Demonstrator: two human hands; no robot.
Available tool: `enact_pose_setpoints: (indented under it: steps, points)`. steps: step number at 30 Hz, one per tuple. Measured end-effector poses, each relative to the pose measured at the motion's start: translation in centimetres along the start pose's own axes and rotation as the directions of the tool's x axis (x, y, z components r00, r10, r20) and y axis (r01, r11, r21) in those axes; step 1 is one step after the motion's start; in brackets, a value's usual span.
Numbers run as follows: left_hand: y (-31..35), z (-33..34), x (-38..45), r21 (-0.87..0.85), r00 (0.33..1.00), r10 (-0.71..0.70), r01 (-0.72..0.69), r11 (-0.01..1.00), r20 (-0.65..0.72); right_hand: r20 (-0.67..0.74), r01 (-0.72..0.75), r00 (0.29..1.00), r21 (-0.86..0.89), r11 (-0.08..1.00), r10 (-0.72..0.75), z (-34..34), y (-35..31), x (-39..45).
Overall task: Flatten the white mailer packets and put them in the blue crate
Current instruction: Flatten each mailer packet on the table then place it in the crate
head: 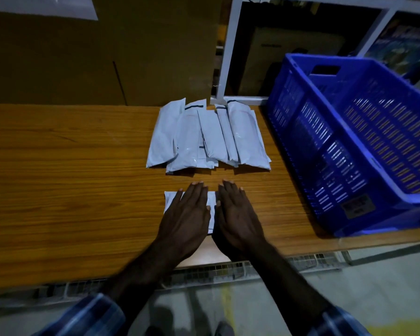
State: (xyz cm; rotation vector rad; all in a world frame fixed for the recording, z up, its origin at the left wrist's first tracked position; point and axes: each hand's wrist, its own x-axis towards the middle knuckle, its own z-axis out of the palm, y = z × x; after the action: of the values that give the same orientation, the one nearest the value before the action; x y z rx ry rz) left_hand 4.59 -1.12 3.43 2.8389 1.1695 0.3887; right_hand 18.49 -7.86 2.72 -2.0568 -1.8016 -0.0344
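Observation:
One white mailer packet (pixel 170 202) lies on the wooden table (pixel 70 178) near its front edge. My left hand (pixel 187 214) and my right hand (pixel 235 214) press flat on it side by side, fingers straight, covering most of it. Behind them a pile of several white mailer packets (pixel 209 137) lies overlapping at the back of the table. The blue crate (pixel 354 146) stands on the table to the right, tilted in view, and nothing shows inside it.
A large cardboard box (pixel 102 49) stands against the table's back edge on the left. A white metal shelf frame (pixel 228 52) rises behind the pile. The table's front edge runs just below my wrists, with grey floor beneath.

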Motion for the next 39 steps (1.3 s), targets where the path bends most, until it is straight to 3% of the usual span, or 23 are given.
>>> enact_pose_setpoints:
  steps: [5,9,15,20,24,30,39]
  points:
    - [0.5,1.2,-0.2,0.042,0.998,0.047,-0.049,0.998,0.035,0.079,0.005,0.997,0.010,1.000,-0.006,0.8,0.6,-0.8]
    - [0.4,1.7,-0.5,0.075,0.998,0.053,-0.055,0.996,0.024,0.101,-0.073,0.992,0.014,0.997,0.071,1.5,0.4,-1.1]
    - [0.6,1.8,-0.4,0.128,0.997,0.043,-0.051,0.990,0.065,0.173,-0.013,0.985,-0.075,0.997,0.026,1.3,1.1,-1.4]
    - [0.4,1.0,-0.3,0.051,0.995,0.029,-0.033,0.998,0.091,0.238,-0.041,0.970,-0.027,0.999,0.046,0.2,0.9,-0.4]
    - [-0.7,-0.3,0.5,-0.061,0.998,-0.031,0.033,0.998,0.046,0.175,-0.024,0.984,-0.013,1.000,0.026,-0.6,0.2,0.7]
    - [-0.7,0.4,0.5,-0.024,0.993,-0.025,0.028,0.999,0.117,0.162,0.085,0.983,-0.001,0.996,-0.084,1.2,-0.5,0.6]
    - [-1.1,1.1,0.0,0.009,0.992,-0.012,0.011,1.000,0.123,0.068,0.080,0.994,0.021,0.997,-0.082,1.3,0.1,-0.1]
